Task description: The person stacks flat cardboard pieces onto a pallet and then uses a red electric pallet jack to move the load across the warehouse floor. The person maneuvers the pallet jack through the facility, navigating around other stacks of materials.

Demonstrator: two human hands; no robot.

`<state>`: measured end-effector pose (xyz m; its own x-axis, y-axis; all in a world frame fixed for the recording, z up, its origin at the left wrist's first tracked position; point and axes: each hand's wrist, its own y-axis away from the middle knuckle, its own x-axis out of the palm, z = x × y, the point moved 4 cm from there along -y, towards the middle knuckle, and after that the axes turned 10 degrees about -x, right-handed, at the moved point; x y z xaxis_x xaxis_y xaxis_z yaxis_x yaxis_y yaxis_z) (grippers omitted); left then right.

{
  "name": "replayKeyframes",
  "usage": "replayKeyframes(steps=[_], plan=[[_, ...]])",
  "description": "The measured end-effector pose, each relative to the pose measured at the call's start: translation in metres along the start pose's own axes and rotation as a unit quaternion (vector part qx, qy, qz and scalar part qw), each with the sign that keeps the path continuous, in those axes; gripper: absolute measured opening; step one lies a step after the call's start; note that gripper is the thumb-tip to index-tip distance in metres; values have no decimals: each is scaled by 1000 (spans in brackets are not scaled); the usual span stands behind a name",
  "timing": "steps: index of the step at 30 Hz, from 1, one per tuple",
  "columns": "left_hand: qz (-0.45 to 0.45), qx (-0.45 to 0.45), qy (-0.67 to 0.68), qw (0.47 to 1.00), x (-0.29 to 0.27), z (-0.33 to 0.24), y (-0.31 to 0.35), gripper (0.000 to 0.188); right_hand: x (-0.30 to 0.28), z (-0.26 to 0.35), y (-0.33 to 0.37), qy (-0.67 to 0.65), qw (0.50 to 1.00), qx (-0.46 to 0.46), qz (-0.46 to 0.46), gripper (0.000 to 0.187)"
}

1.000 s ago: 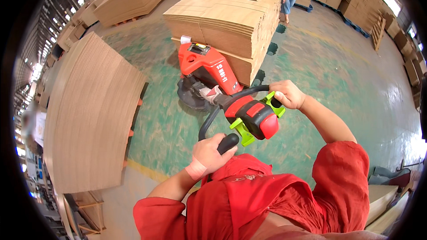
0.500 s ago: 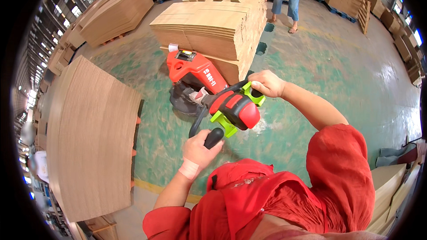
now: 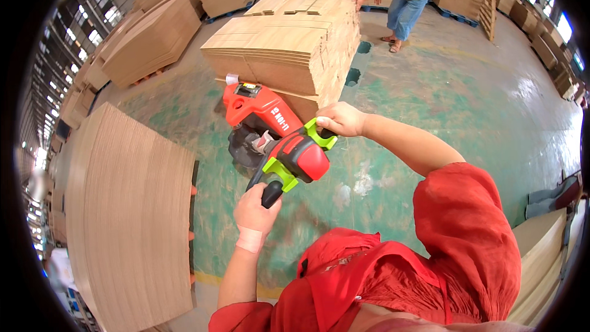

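Note:
Both my hands grip the handle of a red electric pallet truck [image 3: 261, 110]. My left hand [image 3: 253, 208], with a pale band round its wrist, is closed on the near black grip. Farther off and to the right, my right hand [image 3: 342, 119] is wrapped round the other grip, beside a lime-green guard. The red and black control head [image 3: 301, 155] sits between the two hands. Directly beyond the truck body rises a tall stack of wooden boards [image 3: 264, 55], with several loose pieces on top. The truck's forks are hidden by that stack.
Close on my left stands a large stack of brown boards [image 3: 129, 215] on an orange pallet. A co-worker [image 3: 405, 0] in jeans leans toward the load's far right side, one hand at it. More board stacks [image 3: 153, 40] line the back. Boards [image 3: 544, 258] lie at lower right.
My hands and the truck handle have shifted left in view. The load sits slightly lower and farther left. The co-worker has bent forward and moved slightly right.

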<state>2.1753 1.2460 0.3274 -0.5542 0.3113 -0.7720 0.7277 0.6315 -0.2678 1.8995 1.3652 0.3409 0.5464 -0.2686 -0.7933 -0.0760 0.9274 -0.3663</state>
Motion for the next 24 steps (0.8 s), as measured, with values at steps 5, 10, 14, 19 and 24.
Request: replayKeyframes(steps=[5,10,14,19,24], plan=[[-22,-2,-17,1000,-2,0,1,27,6,-5,-2,14,1000,9,-5,58],[-52,-2,-52,997,0,7,2,27,9,-4,-1,15,999,36,-4,59],[-75,-4,-86,993,-7,16,4,29,20,-4,-9,26,998,44,-25,59],[-85,-21,-110,990,-11,35,-1,31,29,-7,-22,24,998,49,-30,60],[-103,-35,-133,985,-12,49,-8,31,43,-15,-32,-1,997,59,-43,66]])
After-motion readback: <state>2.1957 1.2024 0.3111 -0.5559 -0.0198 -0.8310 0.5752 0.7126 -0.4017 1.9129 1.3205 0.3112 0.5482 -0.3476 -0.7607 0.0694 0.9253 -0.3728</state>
